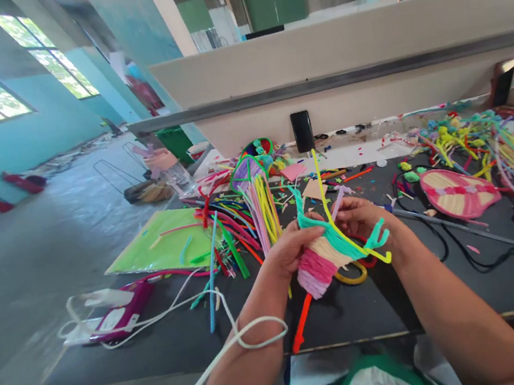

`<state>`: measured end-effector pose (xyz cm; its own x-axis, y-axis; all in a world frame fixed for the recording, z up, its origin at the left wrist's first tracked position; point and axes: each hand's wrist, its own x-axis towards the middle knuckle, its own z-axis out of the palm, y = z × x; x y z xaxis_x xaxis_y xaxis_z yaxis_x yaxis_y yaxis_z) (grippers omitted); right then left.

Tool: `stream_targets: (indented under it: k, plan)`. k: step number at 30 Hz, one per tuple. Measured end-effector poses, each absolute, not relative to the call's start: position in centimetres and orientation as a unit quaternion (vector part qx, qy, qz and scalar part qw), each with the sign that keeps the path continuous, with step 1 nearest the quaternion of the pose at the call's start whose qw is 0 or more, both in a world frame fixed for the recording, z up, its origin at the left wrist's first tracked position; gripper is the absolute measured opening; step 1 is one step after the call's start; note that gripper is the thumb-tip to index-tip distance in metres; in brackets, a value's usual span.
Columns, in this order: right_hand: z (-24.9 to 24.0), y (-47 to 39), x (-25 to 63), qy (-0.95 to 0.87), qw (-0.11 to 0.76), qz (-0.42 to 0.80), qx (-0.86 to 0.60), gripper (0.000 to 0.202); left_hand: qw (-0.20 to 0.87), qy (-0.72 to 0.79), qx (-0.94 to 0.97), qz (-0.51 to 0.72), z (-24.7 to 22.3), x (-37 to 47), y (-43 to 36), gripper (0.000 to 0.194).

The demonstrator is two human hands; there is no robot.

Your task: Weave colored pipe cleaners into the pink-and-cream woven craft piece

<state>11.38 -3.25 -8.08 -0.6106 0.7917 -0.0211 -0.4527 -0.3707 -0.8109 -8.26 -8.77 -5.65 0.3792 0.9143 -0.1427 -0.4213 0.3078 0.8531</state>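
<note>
A striped piece woven from fuzzy pipe cleaners [324,257], with teal, cream, pink and lilac bands, is held up over the front of the table. My left hand [293,245] grips its left side, thumb on top of the teal band. At the far edge, my right hand [362,215] is closed in a pinch beside a lilac pipe cleaner [338,200]; its fingertips are partly hidden. A yellow pipe cleaner [322,188] crosses the teal band and bends at its lower end. Below hangs an orange-red pipe cleaner [303,324].
Bundled pipe cleaners [263,211] and a green plastic packet [161,241] lie left. A purple power strip [122,312] trails a white cable [234,337] across my left forearm. A phone [303,131] leans on the partition. A pink-and-cream piece [458,191] rests right.
</note>
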Motion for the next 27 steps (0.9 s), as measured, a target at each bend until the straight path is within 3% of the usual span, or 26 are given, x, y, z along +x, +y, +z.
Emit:
stream_targets:
  k: [12, 22, 27]
  plan:
    - [-7.3, -4.5, 11.1, -0.494, 0.34, 0.769, -0.222, 0.023, 0.77, 0.303, 0.422, 0.371, -5.5, -7.8, -9.0, 0.027]
    - [-8.1, -4.2, 11.9, -0.582, 0.318, 0.736, -0.134, 0.031, 0.785, 0.283, 0.445, 0.325, -5.6, -7.8, -9.3, 0.017]
    - [-7.7, -4.1, 11.6, -0.59, 0.296, 0.739, -0.136, 0.025, 0.772, 0.291, 0.463, 0.324, -6.0, -7.6, -9.3, 0.017]
